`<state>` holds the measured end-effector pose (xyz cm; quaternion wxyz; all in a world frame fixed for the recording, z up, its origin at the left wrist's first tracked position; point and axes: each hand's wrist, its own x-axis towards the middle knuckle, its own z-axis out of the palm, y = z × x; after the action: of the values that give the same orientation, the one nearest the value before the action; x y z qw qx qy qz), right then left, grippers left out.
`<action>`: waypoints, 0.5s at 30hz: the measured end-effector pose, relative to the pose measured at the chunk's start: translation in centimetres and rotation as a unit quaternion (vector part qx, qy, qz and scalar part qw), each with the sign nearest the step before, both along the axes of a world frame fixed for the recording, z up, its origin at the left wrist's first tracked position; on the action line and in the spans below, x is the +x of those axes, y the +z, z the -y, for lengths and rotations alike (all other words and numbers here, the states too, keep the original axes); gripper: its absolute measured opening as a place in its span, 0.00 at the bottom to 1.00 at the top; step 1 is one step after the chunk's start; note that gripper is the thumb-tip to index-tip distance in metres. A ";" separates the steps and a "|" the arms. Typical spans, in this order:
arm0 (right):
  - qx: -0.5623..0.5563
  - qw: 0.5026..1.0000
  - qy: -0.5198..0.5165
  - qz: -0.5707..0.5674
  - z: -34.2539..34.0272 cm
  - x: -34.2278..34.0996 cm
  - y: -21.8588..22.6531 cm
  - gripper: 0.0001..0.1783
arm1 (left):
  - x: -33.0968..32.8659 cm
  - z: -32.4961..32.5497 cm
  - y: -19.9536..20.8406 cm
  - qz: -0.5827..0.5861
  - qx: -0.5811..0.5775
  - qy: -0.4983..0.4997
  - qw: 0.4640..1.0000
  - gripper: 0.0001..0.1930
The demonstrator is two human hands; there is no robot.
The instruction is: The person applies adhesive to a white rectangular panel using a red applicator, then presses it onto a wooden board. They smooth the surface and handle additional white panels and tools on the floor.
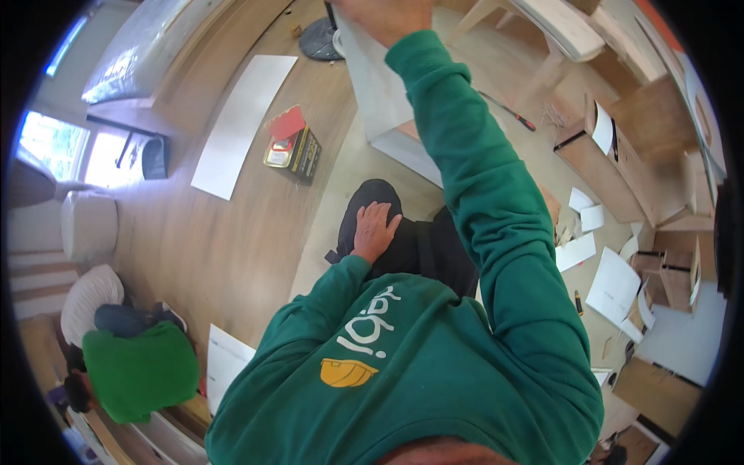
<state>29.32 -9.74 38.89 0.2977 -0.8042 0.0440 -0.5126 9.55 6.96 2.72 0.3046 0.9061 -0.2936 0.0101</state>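
My left hand (373, 231) lies flat on my left knee, fingers stretched out and holding nothing. My right arm reaches far forward, and the right hand (386, 17) is at the top edge of the view, over the far end of a white boxy panel piece (380, 93). Its fingers are cut off by the picture's edge, so their grip is hidden. That white piece stands on the floor in front of my knees, partly behind my right sleeve. Left of it is a black and yellow rectangular tin (301, 159) with a red pad (287, 122) on top.
A long white sheet (244, 128) lies on the wooden floor, left of the tin. Beyond stands a black round base (319, 40). To the right are a red-and-black-handled tool (527, 124), wooden furniture pieces (608, 167) and white offcuts (612, 287). A person in green (139, 372) crouches at left.
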 end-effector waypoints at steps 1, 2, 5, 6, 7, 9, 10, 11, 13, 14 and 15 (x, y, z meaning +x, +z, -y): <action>-0.004 1.000 -0.001 0.005 -0.2 0.2 0.1 0.63 | 0.0 0.0 0.0 0.002 -0.002 0.001 1.000 0.23; -0.007 1.000 -0.002 0.014 -0.3 0.5 0.2 0.63 | 0.1 0.0 0.0 -0.001 0.003 -0.001 1.000 0.23; -0.036 0.999 -0.025 0.029 -0.8 1.2 0.4 0.62 | 0.3 -0.1 0.2 -0.009 -0.005 0.000 1.000 0.23; -0.031 0.999 -0.020 0.028 -0.9 1.3 0.4 0.62 | 0.3 -0.2 0.2 -0.011 -0.015 0.006 1.000 0.24; -0.025 0.999 -0.013 0.030 -1.0 1.5 0.4 0.61 | 0.3 -0.2 0.3 -0.018 -0.019 0.008 1.000 0.24; -0.014 0.999 -0.007 0.031 -1.0 1.6 0.3 0.60 | 0.2 -0.3 0.5 -0.030 -0.021 0.011 0.999 0.24; -0.011 0.999 -0.004 0.035 -1.0 1.6 0.2 0.60 | 0.2 -0.3 0.6 -0.029 -0.023 0.008 0.999 0.25; -0.008 0.999 -0.002 0.039 -1.0 1.6 0.1 0.60 | 0.2 -0.3 0.6 -0.029 -0.022 0.006 0.999 0.25; -0.007 0.999 -0.003 0.039 -1.1 1.7 0.1 0.60 | 0.2 -0.3 0.6 -0.034 -0.018 0.007 0.999 0.25; -0.008 0.999 -0.006 0.036 -1.1 1.7 0.0 0.60 | 0.2 -0.3 0.6 -0.039 -0.016 0.010 0.999 0.26; -0.009 0.999 -0.007 0.035 -1.2 1.8 0.1 0.60 | 0.2 -0.3 0.6 -0.038 -0.016 0.015 0.999 0.26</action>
<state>31.13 -8.53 38.95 0.2878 -0.7883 0.0349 -0.5428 9.72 7.26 3.28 0.3302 0.9048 -0.2683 -0.0154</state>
